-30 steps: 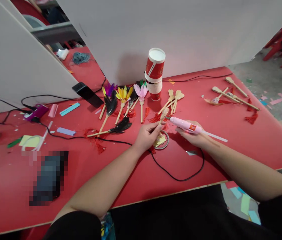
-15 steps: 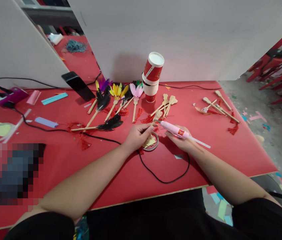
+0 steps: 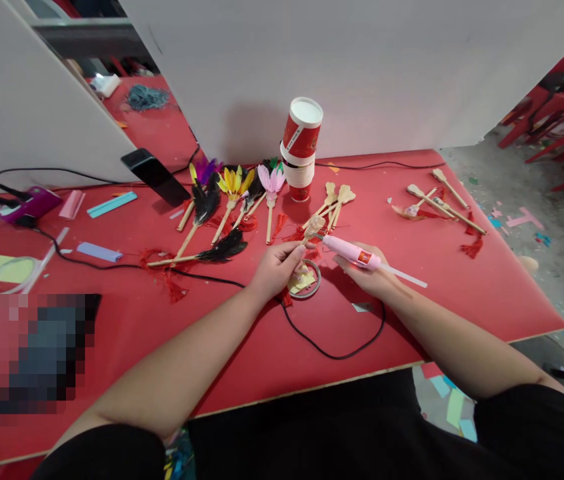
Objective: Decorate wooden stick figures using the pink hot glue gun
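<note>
Between the thumb and fingers of my left hand [image 3: 277, 268] is a wooden stick with a flat, wider head [image 3: 315, 227]. My right hand [image 3: 368, 273] is wrapped round a pink glue gun [image 3: 351, 252], a clear glue stick [image 3: 405, 275] poking out of its back. The gun's nozzle is at the stick's head; whether they touch I cannot tell. Below my left hand lies a grey ring [image 3: 316, 285] with yellow paper inside it. Just beyond are several bare wooden sticks [image 3: 342, 196] with red tassels.
Stacked paper cups [image 3: 303, 130] stand by the wall. Left of them lie feathered sticks [image 3: 235, 187] and a leaning phone [image 3: 155, 175]. More sticks [image 3: 449, 207] lie to the right. A black cable [image 3: 312, 343] loops near the table's front edge. A purple power strip [image 3: 29, 203] sits far left.
The view has shifted slightly. Both hands keep their grips, and the glue gun's nozzle stays at the head of the stick.
</note>
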A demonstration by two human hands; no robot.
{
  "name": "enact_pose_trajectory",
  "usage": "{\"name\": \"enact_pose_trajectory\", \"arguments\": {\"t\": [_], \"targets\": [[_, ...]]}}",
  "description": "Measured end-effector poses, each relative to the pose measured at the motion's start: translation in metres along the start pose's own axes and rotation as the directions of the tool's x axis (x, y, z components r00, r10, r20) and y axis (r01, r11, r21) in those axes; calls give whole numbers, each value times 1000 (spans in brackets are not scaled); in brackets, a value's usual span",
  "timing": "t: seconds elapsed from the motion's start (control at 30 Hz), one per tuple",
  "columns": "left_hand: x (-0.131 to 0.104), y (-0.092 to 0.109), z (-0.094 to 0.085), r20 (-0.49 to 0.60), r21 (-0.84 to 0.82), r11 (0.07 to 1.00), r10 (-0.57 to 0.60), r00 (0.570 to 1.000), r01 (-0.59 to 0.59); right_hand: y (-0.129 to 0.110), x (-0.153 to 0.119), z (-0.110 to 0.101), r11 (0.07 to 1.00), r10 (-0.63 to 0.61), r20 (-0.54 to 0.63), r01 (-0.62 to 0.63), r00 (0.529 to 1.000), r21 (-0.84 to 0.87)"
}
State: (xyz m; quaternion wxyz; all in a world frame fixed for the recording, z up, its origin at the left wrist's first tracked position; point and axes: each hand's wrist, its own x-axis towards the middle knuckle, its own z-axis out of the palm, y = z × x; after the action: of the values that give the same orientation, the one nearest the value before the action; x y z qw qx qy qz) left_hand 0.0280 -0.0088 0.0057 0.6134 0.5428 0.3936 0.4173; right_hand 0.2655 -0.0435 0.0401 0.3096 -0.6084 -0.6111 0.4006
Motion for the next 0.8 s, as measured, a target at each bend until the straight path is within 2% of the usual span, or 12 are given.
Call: {"name": "enact_pose_trajectory", "arguments": {"t": [0.47,0.63,0.8], "targets": [[0,-5,-2,-48,17,1000,-8,999,9,7,1,1,1000,18,-102,-20,995,-19],[-1,-8,-2,-66,20,999,-37,997,39,6,1,1,1000,-8,-94,5,996,-26],[-2,-6,-1,-51,17,1000,-9,999,10,0,-1,1,1000,-12,-81,10,997,-25]]}}
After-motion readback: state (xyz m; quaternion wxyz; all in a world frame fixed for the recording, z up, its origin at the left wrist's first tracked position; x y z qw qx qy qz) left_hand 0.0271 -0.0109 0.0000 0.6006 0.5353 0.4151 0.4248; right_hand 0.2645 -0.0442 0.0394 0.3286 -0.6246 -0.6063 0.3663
